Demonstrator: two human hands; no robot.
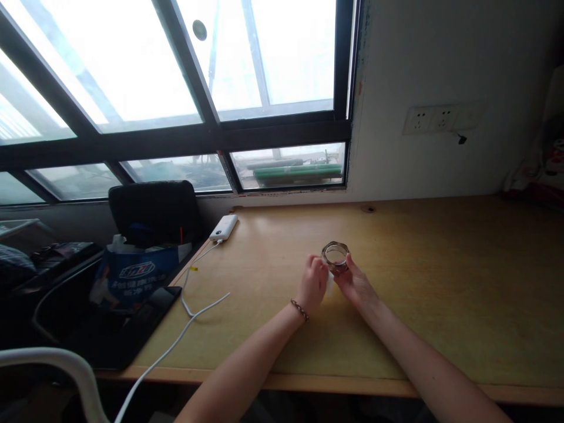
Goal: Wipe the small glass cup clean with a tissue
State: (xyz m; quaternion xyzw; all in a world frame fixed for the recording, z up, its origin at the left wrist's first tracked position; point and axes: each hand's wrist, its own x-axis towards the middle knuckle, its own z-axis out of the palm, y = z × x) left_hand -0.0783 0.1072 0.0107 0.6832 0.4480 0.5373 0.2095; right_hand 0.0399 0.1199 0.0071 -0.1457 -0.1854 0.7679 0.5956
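A small shiny dish with a faceted rim (335, 244), like a glass ashtray, is held tilted above the table. My right hand (355, 285) grips it from the right and below, thumb at its side. Close against its left side is my left hand (314, 282), fingers curled closed with a beaded bracelet at the wrist. A bit of thin white material, like tissue (329, 281), shows beside the left fingers, between the two hands. Most of what the left fingers pinch is hidden.
On the wooden table (440, 282), a white power bank (224, 227) lies at the left edge with a white cable (190, 314) running from it. Left of the table stand a black chair (154, 205) and a blue bag (132, 273). Wall sockets (440, 118) are at right.
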